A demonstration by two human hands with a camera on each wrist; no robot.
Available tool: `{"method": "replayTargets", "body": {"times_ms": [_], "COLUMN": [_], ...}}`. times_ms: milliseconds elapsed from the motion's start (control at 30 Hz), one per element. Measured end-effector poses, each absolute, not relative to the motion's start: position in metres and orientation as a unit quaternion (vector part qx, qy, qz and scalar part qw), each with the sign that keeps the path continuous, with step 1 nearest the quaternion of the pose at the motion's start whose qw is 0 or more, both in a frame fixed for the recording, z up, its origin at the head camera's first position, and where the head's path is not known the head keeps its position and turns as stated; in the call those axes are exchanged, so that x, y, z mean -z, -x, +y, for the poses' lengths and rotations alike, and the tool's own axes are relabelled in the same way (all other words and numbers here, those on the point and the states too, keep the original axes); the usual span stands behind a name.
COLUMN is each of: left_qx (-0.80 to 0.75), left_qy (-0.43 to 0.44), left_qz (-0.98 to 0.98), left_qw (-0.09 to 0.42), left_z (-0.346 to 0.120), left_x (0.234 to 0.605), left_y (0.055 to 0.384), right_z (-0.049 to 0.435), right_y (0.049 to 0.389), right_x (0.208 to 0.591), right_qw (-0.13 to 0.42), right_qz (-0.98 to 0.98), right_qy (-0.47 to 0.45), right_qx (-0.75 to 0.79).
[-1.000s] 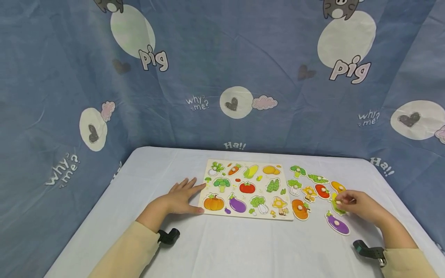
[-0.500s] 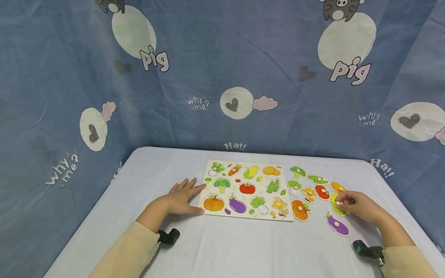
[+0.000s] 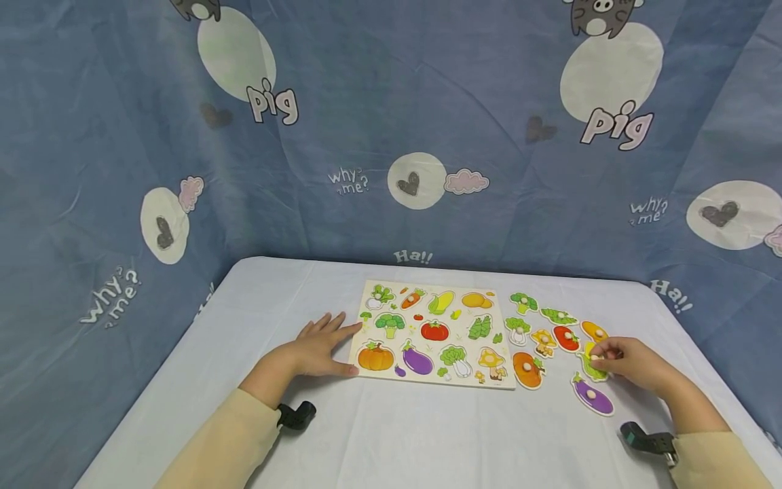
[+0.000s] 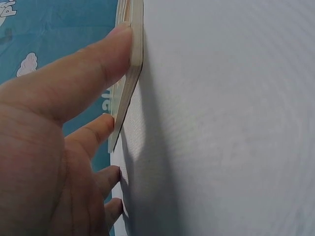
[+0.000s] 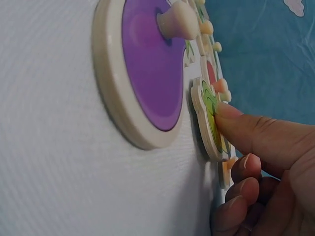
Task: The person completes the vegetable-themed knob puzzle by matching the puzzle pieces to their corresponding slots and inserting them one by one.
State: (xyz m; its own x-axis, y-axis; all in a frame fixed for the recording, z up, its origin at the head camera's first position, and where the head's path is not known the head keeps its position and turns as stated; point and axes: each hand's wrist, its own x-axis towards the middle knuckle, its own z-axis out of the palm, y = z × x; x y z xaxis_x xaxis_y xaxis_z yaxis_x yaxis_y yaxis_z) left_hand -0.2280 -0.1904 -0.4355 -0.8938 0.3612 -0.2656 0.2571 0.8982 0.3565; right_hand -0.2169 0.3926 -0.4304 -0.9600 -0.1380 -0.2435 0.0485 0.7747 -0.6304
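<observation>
Left hand [image 3: 319, 348] spread, touching flat cream wooden board [image 3: 459, 330] | right hand [image 3: 632, 363] pinching yellow-green wooden corn [image 5: 208, 110] — not in | in: white radish [image 3: 379, 297], orange carrot [image 3: 412, 299] | out — eight more knobbed pieces [image 3: 566, 337]

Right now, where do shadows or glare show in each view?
Head: soft shadow by the left hand; left wrist: broad shadow on the table along the board; right wrist: faint sheen on the eggplant, shadow near the corn.

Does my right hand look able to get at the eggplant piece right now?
Probably yes: the eggplant piece lies close by, its knob uncovered, though the right hand would likely leave the corn piece first.
</observation>
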Motion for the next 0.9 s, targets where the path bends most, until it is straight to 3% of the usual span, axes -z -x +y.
{"method": "replayTargets", "body": {"times_ms": [900], "left_qx": [-0.170], "left_qy": [-0.169], "left_qz": [0.958], "left_qw": [0.159], "left_z": [-0.192], "left_x": [0.437], "left_y": [0.228], "right_z": [0.355], "right_y": [0.215], "right_x": [0.396], "right_qw": [0.119], "right_qz": [0.926], "right_qy": [0.090], "right_qx": [0.348]}}
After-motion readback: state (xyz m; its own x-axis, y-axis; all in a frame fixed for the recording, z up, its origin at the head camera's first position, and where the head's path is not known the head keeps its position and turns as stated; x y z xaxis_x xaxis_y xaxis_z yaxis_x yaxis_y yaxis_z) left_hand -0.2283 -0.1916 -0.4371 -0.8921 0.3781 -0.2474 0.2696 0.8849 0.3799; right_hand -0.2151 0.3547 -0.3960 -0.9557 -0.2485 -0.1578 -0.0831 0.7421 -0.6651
